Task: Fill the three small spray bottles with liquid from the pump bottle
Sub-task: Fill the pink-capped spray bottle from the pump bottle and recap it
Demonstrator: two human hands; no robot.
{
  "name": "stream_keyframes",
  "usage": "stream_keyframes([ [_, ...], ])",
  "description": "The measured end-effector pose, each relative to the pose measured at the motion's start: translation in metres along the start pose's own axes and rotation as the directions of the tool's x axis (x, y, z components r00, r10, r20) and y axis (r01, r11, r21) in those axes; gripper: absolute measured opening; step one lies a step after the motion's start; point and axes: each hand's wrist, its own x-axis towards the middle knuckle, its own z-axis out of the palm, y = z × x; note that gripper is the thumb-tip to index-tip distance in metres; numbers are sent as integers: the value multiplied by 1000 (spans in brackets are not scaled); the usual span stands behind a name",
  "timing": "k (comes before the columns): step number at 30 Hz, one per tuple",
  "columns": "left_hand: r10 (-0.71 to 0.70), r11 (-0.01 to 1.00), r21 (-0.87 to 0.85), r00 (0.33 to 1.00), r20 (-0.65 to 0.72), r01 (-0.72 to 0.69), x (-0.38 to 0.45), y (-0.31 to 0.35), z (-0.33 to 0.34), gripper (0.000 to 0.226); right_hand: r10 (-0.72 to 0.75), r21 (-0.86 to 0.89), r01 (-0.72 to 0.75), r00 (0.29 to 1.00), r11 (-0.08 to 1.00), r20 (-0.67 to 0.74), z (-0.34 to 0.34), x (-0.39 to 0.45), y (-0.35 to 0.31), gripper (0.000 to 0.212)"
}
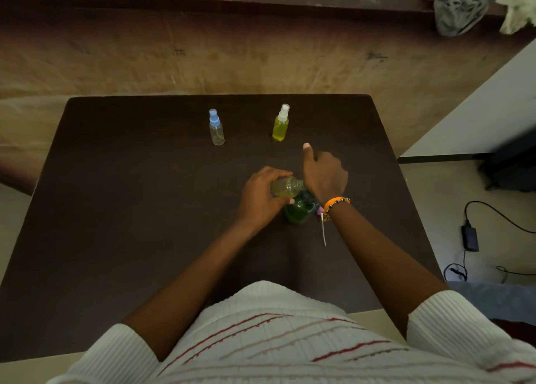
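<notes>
Left hand point(262, 193) is wrapped around an uncapped small spray bottle point(287, 187), tipped on its side, threaded neck pointing right, yellowish liquid inside. Right hand point(324, 174) sits over the top of the green pump bottle point(298, 209), thumb sticking up and fingers curled downward; whether they actually clasp the pump head I cannot tell, the hand itself hides it. The tilted bottle's neck is right at that hand, above the green bottle. An orange beaded bracelet point(335, 205) rings the right wrist, and just below it a loose pink sprayer cap with its white dip tube point(323, 230) lies on the dark table point(116, 209). Farther back, well apart, stand a capped bottle full of yellow liquid point(280, 124) and a blue-capped clear one point(216, 128). Off the table: grey cloth point(456, 9) on the ledge, a power adapter point(470, 237) on the floor.
</notes>
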Motion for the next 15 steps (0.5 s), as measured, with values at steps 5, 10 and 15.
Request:
stream_keyframes([
  [5,6,1000,-10,1000,0,-6,0,1,-1,51,38,40,-41,995,998,87,0,2,-1,71],
  [10,23,999,-36,1000,-13,-24,-1,1,-1,51,96,152,-122,982,981,164,-15,5,-3,73],
  [15,25,999,-45,1000,-17,-25,0,2,0,51,129,131,-152,977,980,170,-6,5,4,78],
])
